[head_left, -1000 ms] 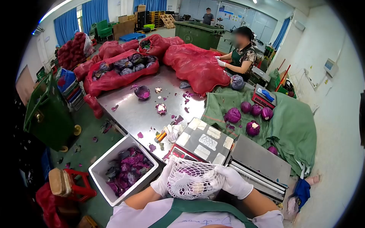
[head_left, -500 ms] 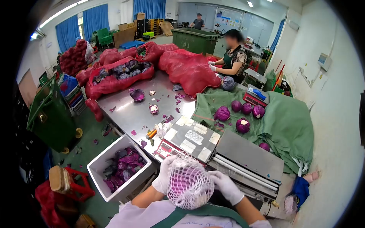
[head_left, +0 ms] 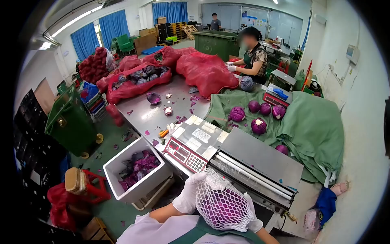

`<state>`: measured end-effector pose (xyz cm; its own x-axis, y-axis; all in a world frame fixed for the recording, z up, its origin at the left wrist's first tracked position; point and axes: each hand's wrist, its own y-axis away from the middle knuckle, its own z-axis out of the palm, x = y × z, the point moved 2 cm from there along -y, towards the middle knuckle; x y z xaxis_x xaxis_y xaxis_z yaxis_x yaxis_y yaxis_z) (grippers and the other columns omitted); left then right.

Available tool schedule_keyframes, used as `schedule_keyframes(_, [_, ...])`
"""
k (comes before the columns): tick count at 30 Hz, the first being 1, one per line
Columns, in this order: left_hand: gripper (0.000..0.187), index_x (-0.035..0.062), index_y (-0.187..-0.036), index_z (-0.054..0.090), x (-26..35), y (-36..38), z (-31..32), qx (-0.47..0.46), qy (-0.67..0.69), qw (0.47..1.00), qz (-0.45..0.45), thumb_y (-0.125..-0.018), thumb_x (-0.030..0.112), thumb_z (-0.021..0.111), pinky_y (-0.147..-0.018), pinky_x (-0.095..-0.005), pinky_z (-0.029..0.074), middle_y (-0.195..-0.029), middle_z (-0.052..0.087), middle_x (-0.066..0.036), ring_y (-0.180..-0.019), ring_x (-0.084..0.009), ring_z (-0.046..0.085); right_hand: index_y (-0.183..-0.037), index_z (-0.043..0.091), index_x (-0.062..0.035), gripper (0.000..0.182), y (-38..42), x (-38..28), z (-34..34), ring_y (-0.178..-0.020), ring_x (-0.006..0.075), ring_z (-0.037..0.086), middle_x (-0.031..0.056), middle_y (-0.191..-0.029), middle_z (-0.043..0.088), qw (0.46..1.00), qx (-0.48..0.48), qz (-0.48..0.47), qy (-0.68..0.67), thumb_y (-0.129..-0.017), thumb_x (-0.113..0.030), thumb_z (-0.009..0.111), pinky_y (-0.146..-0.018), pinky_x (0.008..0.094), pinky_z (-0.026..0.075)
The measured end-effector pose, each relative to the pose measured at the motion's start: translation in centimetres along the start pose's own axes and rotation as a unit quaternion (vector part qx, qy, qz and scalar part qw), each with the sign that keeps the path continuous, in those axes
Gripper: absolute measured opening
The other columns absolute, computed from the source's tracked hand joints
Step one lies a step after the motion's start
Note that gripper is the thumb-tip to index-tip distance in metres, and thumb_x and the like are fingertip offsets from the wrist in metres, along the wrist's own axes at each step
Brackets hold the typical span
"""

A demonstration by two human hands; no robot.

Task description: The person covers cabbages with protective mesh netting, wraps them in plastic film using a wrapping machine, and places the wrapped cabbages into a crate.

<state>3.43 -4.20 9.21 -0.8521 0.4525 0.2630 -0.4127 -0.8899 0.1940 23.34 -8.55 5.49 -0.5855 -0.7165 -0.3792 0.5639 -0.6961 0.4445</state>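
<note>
A red cabbage [head_left: 226,208] sits inside a white foam net [head_left: 211,188], close in front of my chest. My white-gloved left hand [head_left: 187,194] grips the upper left of the net, with some fingers hidden behind the mesh. At the lower right, my gloved right hand [head_left: 254,219] is wrapped round the side of the netted cabbage, its palm partly hidden. Just beyond my hands is a scale [head_left: 186,153] with a red keypad, beside a wrapping machine [head_left: 260,160] with a roller.
A white foam box [head_left: 115,173] of purple leaves stands at left. Several red cabbages [head_left: 258,126] lie on green cloth [head_left: 310,126]. Red mesh sacks [head_left: 205,73] cover the far side of the metal table [head_left: 142,114]. A co-worker [head_left: 254,61] stands behind it at right.
The netted cabbage has shifted right and tilted, its netted top now toward the upper left. My right hand has dropped to its lower right side. The camera view has shifted slightly.
</note>
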Motion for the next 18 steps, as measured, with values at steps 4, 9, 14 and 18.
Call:
schedule_keyframes(4, [0.039,-0.0113,-0.102,0.062,0.2,-0.5,-0.7,0.002,-0.002,1.000,-0.022,-0.085,0.024,0.057,-0.092,-0.0462,0.051,-0.099,0.067,-0.025,-0.095,-0.0364,0.066,-0.138,0.045,-0.0028,0.063,-0.3,0.4,-0.3,-0.117,0.0240,0.057,0.0147,-0.132,0.056,0.999,0.033,-0.016,0.034,-0.098,-0.051,0.037,-0.105,0.0378,0.043])
schedule_keyframes(9, [0.036,-0.0110,-0.094,0.064,0.5,-0.4,-1.2,-0.007,0.002,1.000,-0.023,-0.086,0.023,0.056,-0.095,-0.0461,0.049,-0.094,0.068,-0.024,-0.097,-0.0374,0.065,-0.138,0.045,-0.0015,0.063,-0.6,1.2,-0.7,-0.116,0.0231,0.057,0.0146,-0.132,0.056,0.998,0.028,-0.037,0.047,-0.099,-0.050,0.036,-0.105,0.0367,0.043])
schedule_keyframes(14, [0.037,-0.0103,-0.092,0.066,0.8,0.0,-1.1,-0.005,0.014,0.999,-0.029,-0.087,0.025,0.056,-0.101,-0.0480,0.044,-0.095,0.068,-0.025,-0.102,-0.0396,0.063,-0.140,0.042,-0.0015,0.066,-0.2,1.1,0.2,-0.119,0.0246,0.055,0.0152,-0.135,0.052,0.997,0.036,-0.033,0.061,-0.098,-0.052,0.035,-0.105,0.0382,0.043])
schedule_keyframes(18, [0.035,-0.0101,-0.093,0.066,0.6,-0.3,-1.7,-0.047,0.030,0.998,-0.018,-0.087,0.023,0.056,-0.095,-0.0471,0.049,-0.095,0.069,-0.024,-0.095,-0.0379,0.066,-0.140,0.042,-0.0013,0.066,0.5,0.6,2.4,-0.120,0.0250,0.055,0.0154,-0.135,0.053,0.991,0.075,-0.039,0.101,-0.098,-0.052,0.036,-0.106,0.0386,0.042])
